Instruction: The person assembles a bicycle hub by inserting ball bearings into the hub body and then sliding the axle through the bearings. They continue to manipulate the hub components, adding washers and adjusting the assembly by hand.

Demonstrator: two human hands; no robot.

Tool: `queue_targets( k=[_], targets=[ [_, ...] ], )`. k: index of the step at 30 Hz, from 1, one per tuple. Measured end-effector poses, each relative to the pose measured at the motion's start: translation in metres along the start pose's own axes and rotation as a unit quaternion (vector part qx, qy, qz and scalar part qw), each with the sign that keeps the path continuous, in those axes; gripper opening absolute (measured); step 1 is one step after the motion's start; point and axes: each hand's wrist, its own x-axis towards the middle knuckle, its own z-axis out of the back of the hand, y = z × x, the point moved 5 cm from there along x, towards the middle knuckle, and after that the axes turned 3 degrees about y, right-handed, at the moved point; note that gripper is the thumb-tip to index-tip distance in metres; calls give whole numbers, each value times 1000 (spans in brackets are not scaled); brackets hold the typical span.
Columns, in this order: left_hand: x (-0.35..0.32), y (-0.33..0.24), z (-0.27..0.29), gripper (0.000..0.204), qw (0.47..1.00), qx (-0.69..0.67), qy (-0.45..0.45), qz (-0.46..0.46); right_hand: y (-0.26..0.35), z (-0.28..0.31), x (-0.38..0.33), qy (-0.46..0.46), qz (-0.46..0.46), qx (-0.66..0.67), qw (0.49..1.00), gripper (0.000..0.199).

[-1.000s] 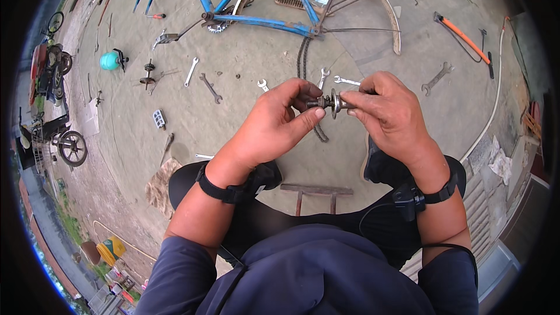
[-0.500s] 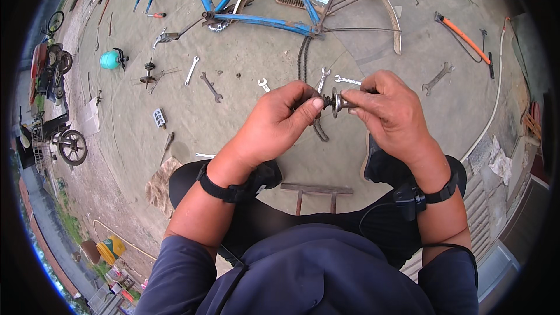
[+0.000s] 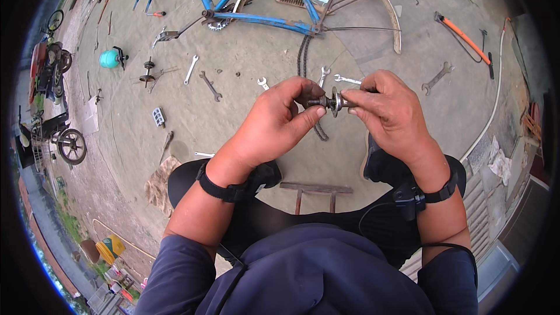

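Note:
Between my hands, above the ground, is a metal bicycle hub [image 3: 335, 102] with a shiny round flange and an axle sticking out to the left. My right hand [image 3: 392, 107] pinches its right end between thumb and fingers. My left hand [image 3: 281, 115] has its thumb and curled fingers around the axle end, near a nut. The axle's tip shows in the gap between thumb and index finger. Behind my hands a bicycle chain [image 3: 303, 57] lies on the ground, with several open-end wrenches around it, such as a silver wrench [image 3: 323, 76].
A blue bicycle frame [image 3: 268, 22] lies ahead. Leftward are a second hub [image 3: 147, 73], a pedal [image 3: 158, 117], a teal canister [image 3: 109, 59] and wrenches [image 3: 191, 70]. An orange pump [image 3: 465, 38] lies at the right. A low wooden stool [image 3: 316, 188] sits between my legs.
My left thumb and fingers have shifted and loosened slightly at the axle, so that more of its left end shows. My right hand keeps its hold on the hub.

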Motion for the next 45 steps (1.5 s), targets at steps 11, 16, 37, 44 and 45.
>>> queue_targets(
  k=[11,16,37,44,45],
  targets=[
    [2,-1,3,23,997,53,54,14,8,1,2,13,7,7,1000,37],
    [-1,0,4,27,1000,-14,18,-18,9,-1,4,6,16,22,1000,38],
    [2,6,-1,25,998,32,18,-46,11,-1,4,8,24,1,1000,38],
    [1,12,-4,29,997,-41,40,53,9,-2,2,4,28,3,1000,39],
    [1,17,-6,29,992,-37,70,96,8,-2,2,4,27,3,1000,39]
  ],
)
